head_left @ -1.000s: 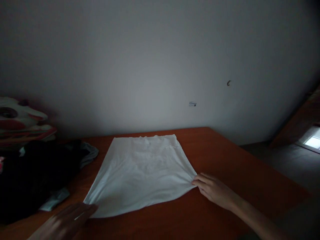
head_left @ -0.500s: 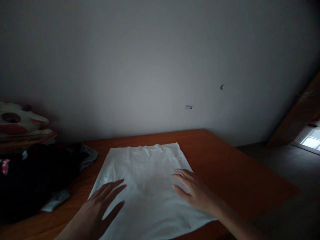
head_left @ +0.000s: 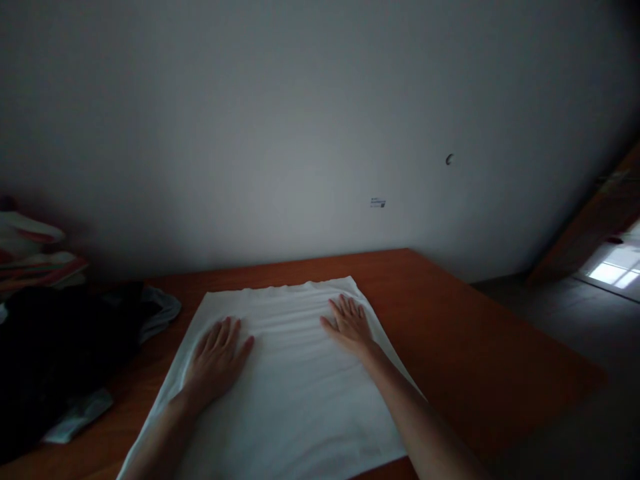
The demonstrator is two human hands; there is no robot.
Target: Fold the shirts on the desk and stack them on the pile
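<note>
Head view: white cloth, flat, creased crosswise; left grip and right grip spread on it

On the worktop, short of its far edge, white cloth is being pressed by left hand and right hand; dark clothing is being supported well apart from the far right corner.

The label is too small to read, and the view's bottom edge crops the white cloth.
</note>
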